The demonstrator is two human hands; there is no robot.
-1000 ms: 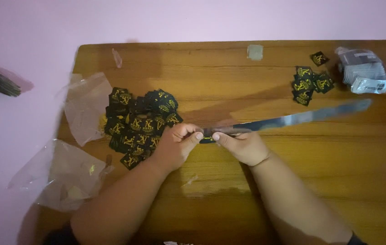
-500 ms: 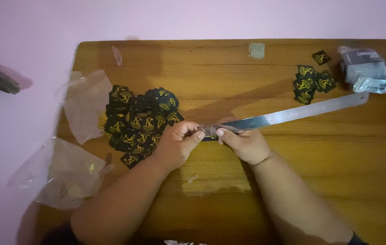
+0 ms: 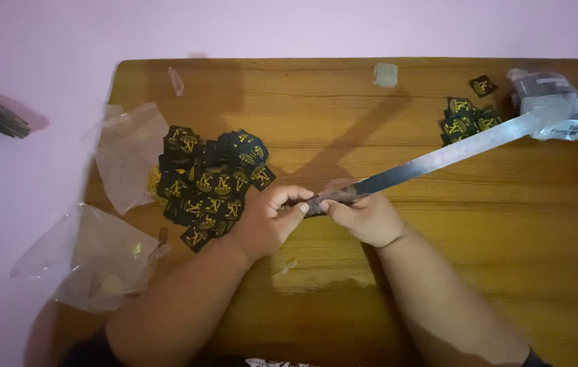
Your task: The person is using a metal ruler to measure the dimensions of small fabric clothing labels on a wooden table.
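1. Centrally, both hands met over the middle of the bench (image 3: 370, 285), closed on the near end of a long metal strip (image 3: 438, 158).
2. The left hand (image 3: 265, 221) pinched that end from the left, thumb and fingers curled tight around it; a small dark piece seemed to sit between the fingertips, though it was too small to make out.
3. The right hand (image 3: 365, 216) gripped the same end from the right, just beside the left, so the fingertips of the two nearly touched.
4. From the hands the strip ran away up and to the right, its long axis slanting across the bench, raised enough to throw a shadow on the wood.
5. Its far tip reached over a clear bag (image 3: 549, 102) at the far right corner, passing just beside a small stack of black labels (image 3: 464, 117). Whether the tip touched the bag could not be told.
6. The right hand lay nearer the strip's free length; the left held only the very end.
7. A larger heap of black labels (image 3: 211, 180) lay just left of the left hand, close to its knuckles.
8. Two empty clear wrappers (image 3: 126, 153) lay farther left, over the bench edge.
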